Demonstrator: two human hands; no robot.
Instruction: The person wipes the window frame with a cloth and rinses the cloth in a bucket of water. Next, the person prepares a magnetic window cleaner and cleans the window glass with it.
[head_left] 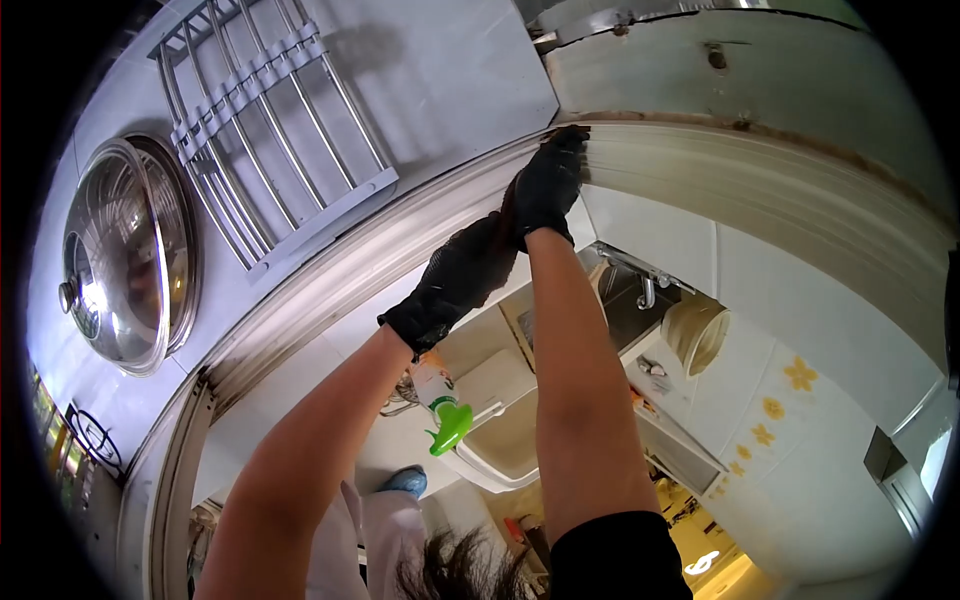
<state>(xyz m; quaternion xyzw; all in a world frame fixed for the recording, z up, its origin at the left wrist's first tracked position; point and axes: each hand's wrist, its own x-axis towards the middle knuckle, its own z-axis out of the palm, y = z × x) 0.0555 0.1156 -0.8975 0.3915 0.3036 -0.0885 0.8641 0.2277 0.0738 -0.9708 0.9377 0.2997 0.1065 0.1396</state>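
Observation:
Both hands wear black gloves and meet at the pale, grooved frame point(440, 215). My right hand point(550, 190) is closed against the frame, its fingertips at the upper edge. Just below it, my left hand point(455, 280) presses close, its fingers partly hidden behind the right. Between the two gloves shows a dark reddish-brown strip point(507, 235), possibly cloth; its kind is unclear. Beneath my left wrist stands a spray bottle with a green trigger head point(450, 427) and an orange-and-white body point(432, 380), touched by neither hand.
A metal rack point(270, 130) and a glass lid point(115, 255) are on the left. Beyond the frame are a sink with a tap point(648, 292), a cream bucket point(697, 335) and a pale basin point(505, 440). A blue shoe point(405, 481) shows below.

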